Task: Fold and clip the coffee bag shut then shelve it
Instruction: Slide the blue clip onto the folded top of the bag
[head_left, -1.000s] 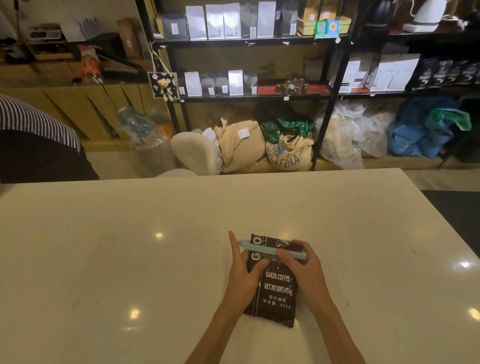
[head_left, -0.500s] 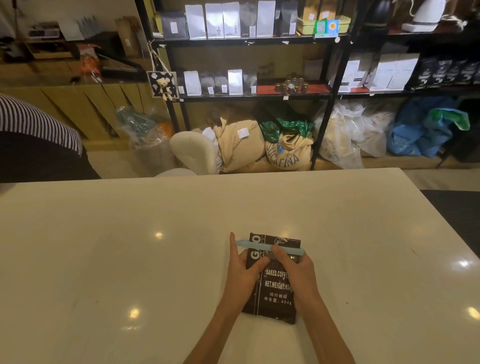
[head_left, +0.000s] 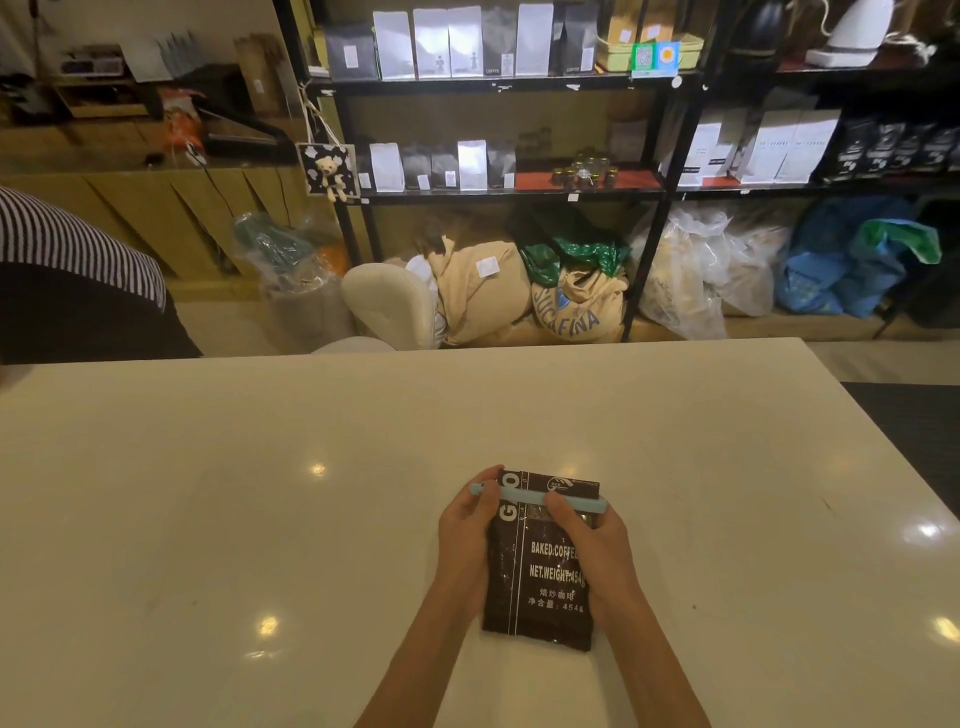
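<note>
We find the dark brown foil coffee bag (head_left: 537, 566) flat near the table's (head_left: 208, 493) near edge. The left hand (head_left: 465, 525) has shifted from flat bracing to pinching the pale blue plastic sealing clip's (head_left: 524, 497) left end; the right hand (head_left: 589, 540) presses its right half. Closure appears nearly complete; shelving remains.

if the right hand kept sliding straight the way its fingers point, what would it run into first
The right hand lies on the coffee bag, fingers aimed up and left at the blue clip across the bag's top. It would meet that clip first; the thumb seems to touch it already. Past it, bare table.
</note>
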